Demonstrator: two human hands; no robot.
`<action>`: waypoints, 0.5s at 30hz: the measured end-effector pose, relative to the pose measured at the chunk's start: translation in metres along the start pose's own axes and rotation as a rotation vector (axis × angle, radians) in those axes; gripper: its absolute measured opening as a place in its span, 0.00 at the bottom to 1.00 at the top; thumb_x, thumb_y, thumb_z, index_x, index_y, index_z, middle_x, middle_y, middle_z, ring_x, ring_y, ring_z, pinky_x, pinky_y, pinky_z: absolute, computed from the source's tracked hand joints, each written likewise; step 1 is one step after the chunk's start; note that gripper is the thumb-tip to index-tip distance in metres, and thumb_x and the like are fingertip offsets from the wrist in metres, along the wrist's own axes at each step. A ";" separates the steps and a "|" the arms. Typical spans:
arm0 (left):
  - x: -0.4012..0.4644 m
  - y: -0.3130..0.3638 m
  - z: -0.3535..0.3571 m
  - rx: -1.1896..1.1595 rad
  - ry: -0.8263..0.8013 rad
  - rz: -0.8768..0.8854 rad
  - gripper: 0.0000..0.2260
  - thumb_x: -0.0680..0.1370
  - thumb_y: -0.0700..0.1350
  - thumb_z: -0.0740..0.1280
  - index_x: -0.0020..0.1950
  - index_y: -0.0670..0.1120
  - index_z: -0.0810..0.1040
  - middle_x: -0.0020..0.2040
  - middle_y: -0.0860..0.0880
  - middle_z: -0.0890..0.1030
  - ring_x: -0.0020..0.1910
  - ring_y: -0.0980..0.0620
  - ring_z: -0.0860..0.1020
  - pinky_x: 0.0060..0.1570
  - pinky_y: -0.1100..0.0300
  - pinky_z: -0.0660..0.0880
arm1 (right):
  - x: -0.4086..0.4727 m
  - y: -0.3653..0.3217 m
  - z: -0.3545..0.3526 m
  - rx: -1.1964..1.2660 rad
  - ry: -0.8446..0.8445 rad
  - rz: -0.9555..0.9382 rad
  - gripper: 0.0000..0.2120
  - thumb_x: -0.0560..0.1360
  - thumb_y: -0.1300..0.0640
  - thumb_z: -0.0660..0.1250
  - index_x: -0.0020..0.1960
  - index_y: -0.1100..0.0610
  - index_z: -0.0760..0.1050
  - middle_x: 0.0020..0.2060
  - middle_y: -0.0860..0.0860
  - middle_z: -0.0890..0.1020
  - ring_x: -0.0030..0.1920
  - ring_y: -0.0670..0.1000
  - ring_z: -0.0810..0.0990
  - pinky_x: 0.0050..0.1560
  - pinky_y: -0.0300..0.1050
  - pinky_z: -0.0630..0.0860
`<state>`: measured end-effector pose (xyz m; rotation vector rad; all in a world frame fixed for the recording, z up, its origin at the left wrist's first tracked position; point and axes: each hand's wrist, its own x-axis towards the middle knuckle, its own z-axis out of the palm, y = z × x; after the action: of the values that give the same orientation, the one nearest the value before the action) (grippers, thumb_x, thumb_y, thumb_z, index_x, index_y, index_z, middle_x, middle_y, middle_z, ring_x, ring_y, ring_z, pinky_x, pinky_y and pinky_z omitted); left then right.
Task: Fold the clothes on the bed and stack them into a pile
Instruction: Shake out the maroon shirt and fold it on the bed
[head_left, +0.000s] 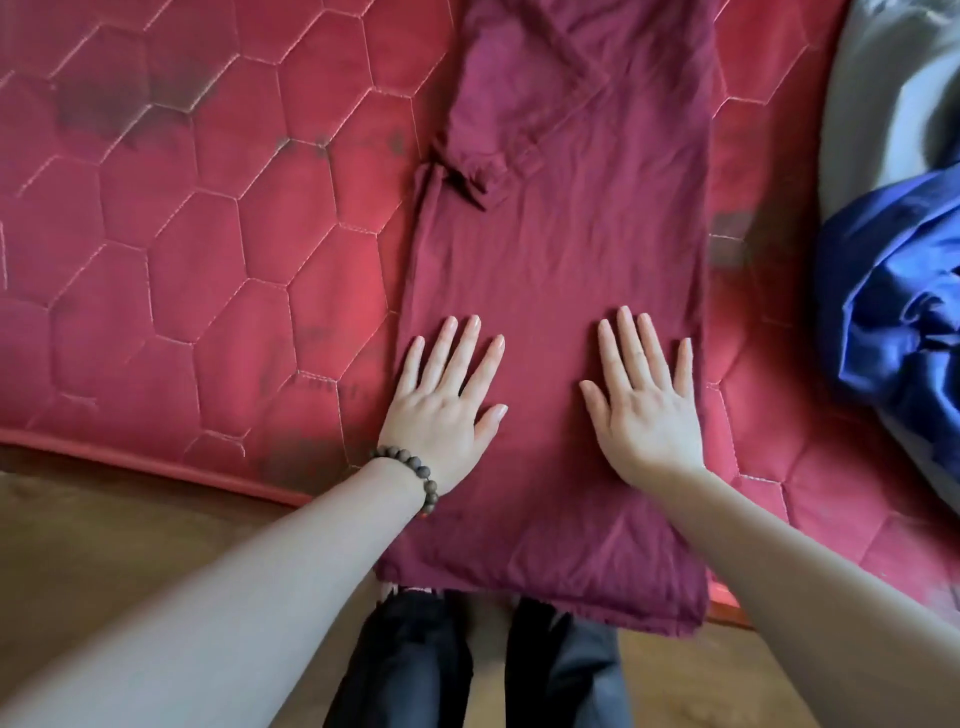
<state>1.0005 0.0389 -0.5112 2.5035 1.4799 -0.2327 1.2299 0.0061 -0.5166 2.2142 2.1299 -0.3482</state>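
Nearest, at 6 o'clock, the hem of the maroon shirt (550, 291) hangs just over the bed (197, 270) edge, above the person's dark trousers (415, 670). The shirt lies as a long strip running toward 12 o'clock, its sides already folded in, which probably leaves the lengthwise fold still to make. On its lower part rest both hands, palms down, fingers spread and gripping nothing: the left hand (441, 410), with a bead bracelet (410, 475) at the wrist, near the 9 o'clock edge, the right hand (644, 410) toward the 3 o'clock edge. Flat and apart like this, they seem to be pressing the cloth smooth. Farther up, a sleeve (519, 130) lies folded across the strip. At 3 o'clock, well apart, blue cloth (893, 312) sits crumpled against grey cloth (883, 104), apparently unfolded.
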 end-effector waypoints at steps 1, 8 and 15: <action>-0.010 0.004 0.003 -0.014 -0.004 -0.010 0.29 0.80 0.59 0.49 0.80 0.50 0.51 0.80 0.45 0.50 0.79 0.44 0.48 0.76 0.44 0.48 | -0.014 0.002 0.002 -0.003 -0.004 0.014 0.31 0.80 0.43 0.49 0.79 0.55 0.53 0.78 0.52 0.54 0.78 0.53 0.49 0.76 0.62 0.45; -0.066 0.023 0.023 -0.007 -0.016 0.071 0.31 0.80 0.61 0.51 0.80 0.50 0.50 0.80 0.43 0.50 0.79 0.44 0.48 0.76 0.41 0.49 | -0.113 -0.001 0.022 -0.025 -0.033 -0.138 0.30 0.79 0.41 0.52 0.78 0.49 0.54 0.78 0.51 0.55 0.78 0.53 0.51 0.75 0.65 0.48; -0.088 -0.034 0.007 0.059 -0.099 0.395 0.26 0.82 0.55 0.50 0.79 0.51 0.54 0.80 0.47 0.54 0.79 0.47 0.50 0.76 0.45 0.49 | -0.145 0.065 -0.001 -0.080 -0.146 -0.085 0.29 0.79 0.41 0.50 0.78 0.47 0.55 0.78 0.53 0.55 0.78 0.54 0.50 0.74 0.66 0.50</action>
<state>0.9283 -0.0214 -0.4996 2.7189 0.9273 -0.3266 1.2908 -0.1395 -0.4949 1.9948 2.1270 -0.4077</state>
